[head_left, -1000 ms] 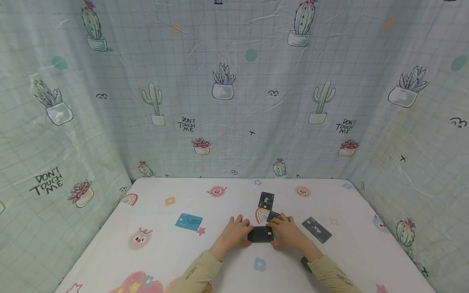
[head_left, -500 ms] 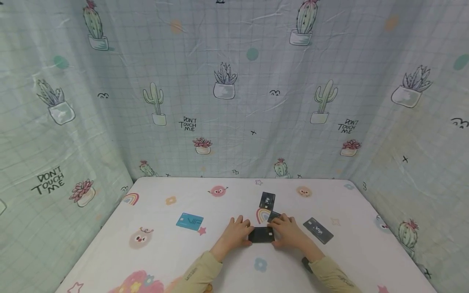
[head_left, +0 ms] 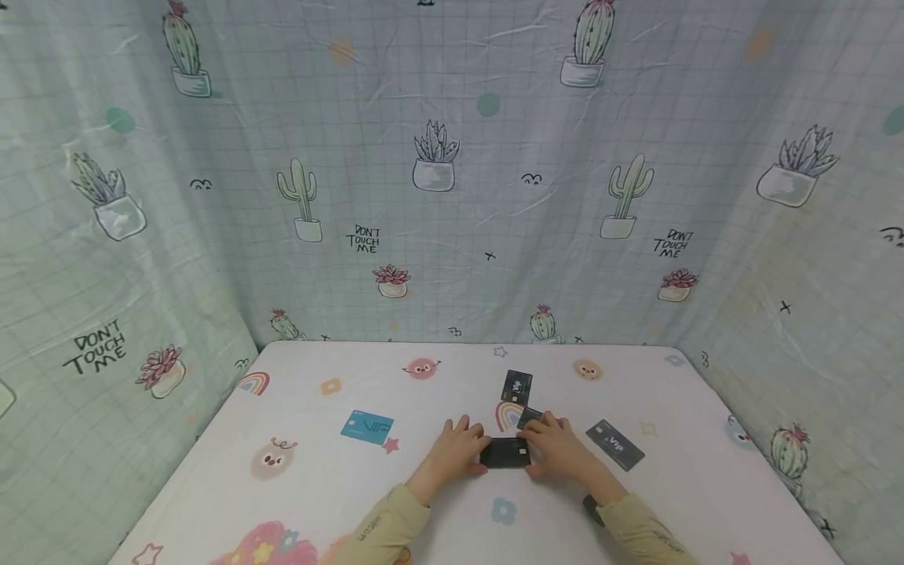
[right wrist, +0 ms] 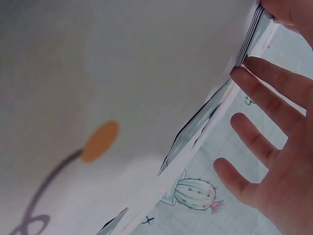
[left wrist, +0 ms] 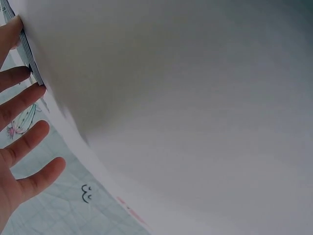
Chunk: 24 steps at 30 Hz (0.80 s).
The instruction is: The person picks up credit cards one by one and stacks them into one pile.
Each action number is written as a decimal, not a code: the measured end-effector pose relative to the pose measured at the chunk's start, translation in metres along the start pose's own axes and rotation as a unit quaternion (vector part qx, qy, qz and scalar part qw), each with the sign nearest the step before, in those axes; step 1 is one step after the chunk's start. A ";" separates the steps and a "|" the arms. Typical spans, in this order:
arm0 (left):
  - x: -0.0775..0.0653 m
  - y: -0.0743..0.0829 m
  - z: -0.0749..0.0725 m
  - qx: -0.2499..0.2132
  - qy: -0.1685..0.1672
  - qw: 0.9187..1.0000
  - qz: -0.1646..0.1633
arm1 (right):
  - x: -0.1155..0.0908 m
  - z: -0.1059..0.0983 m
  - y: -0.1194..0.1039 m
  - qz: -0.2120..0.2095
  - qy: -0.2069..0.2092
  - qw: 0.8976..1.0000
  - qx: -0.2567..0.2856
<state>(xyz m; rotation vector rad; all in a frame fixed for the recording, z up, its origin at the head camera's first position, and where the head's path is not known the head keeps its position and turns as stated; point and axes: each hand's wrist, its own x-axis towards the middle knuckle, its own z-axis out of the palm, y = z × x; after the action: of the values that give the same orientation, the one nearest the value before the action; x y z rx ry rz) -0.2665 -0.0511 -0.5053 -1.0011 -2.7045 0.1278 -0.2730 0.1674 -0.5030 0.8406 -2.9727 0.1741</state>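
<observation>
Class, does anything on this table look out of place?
Yes: the blue VIP card and gray VIP card lie askew, separate from the neatly squared card stack between the left hand and right hand.

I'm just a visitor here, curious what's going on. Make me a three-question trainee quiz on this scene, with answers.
1. True or false: the blue card lies left of the stack.
2. How many grips touch the stack? A) none B) one C) two
3. Fill in: the grey card reads "___".

Key:
1. True.
2. C: the left grip and the right grip.
3. Vip.
</observation>
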 end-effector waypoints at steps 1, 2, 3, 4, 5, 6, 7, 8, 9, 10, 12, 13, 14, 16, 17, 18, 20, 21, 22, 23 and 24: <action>0.000 0.000 0.000 0.000 -0.001 1.000 0.001 | 0.000 0.000 0.000 0.000 0.000 1.000 0.000; 0.000 0.000 -0.001 -0.002 -0.002 1.000 0.001 | 0.000 0.000 0.000 0.000 0.000 1.000 0.002; 0.000 0.000 -0.002 -0.004 -0.003 1.000 0.001 | 0.000 -0.001 0.000 0.000 0.000 1.000 0.002; 0.000 0.000 -0.003 -0.005 -0.005 1.000 0.000 | 0.000 -0.001 0.000 -0.001 0.000 1.000 0.002; 0.001 0.000 -0.003 -0.006 -0.007 1.000 -0.001 | 0.000 -0.001 0.000 -0.001 0.000 1.000 0.001; 0.001 0.000 -0.004 -0.007 -0.009 1.000 -0.001 | 0.000 -0.001 0.001 -0.001 0.000 1.000 0.003; 0.001 0.000 -0.004 -0.008 -0.010 1.000 -0.001 | 0.000 -0.001 0.001 -0.002 -0.001 1.000 0.003; 0.001 0.000 -0.005 -0.009 -0.010 1.000 -0.001 | 0.000 -0.001 0.001 -0.003 -0.001 1.000 0.003; 0.001 0.000 -0.005 -0.010 -0.010 1.000 -0.001 | 0.000 -0.001 0.001 -0.003 -0.001 1.000 0.002; 0.001 0.000 -0.005 -0.011 -0.008 1.000 0.000 | 0.000 -0.001 0.001 -0.004 -0.001 1.000 0.002; 0.001 0.000 -0.005 -0.012 -0.006 1.000 0.001 | 0.000 0.000 0.002 -0.005 -0.002 1.000 0.000; 0.001 0.000 -0.005 -0.013 -0.005 1.000 0.001 | 0.000 -0.001 0.002 -0.006 -0.001 1.000 0.000; 0.001 0.000 -0.005 -0.015 -0.005 1.000 0.001 | 0.000 -0.001 0.002 -0.006 -0.002 1.000 0.000; 0.001 0.000 -0.005 -0.018 -0.005 1.000 0.001 | 0.000 -0.001 0.002 -0.006 -0.002 1.000 0.002; 0.001 -0.001 -0.005 -0.020 -0.006 1.000 0.000 | -0.001 -0.002 0.002 -0.005 -0.003 1.000 0.004; 0.001 -0.001 -0.005 -0.022 -0.008 1.000 0.000 | -0.001 -0.002 0.002 -0.004 -0.005 1.000 0.004; 0.001 -0.001 -0.004 -0.023 -0.010 1.000 0.000 | -0.002 -0.003 0.002 -0.003 -0.007 1.000 0.007; 0.001 -0.001 -0.004 -0.025 -0.010 1.000 0.000 | -0.002 -0.003 0.002 -0.002 -0.008 1.000 0.009; 0.001 -0.001 -0.004 -0.022 -0.010 1.000 0.001 | -0.003 -0.003 0.002 -0.002 -0.008 1.000 0.010; 0.001 -0.001 -0.004 -0.020 -0.010 1.000 0.001 | -0.004 -0.004 0.002 -0.002 -0.007 1.000 0.010; 0.001 -0.002 -0.003 -0.016 -0.011 1.000 0.002 | -0.004 -0.004 0.002 -0.003 -0.005 1.000 0.010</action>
<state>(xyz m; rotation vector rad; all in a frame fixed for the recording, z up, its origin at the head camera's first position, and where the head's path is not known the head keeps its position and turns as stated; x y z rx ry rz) -0.2674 -0.0516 -0.5014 -1.0194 -2.7327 0.0954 -0.2706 0.1719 -0.5000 0.8555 -2.9828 0.1985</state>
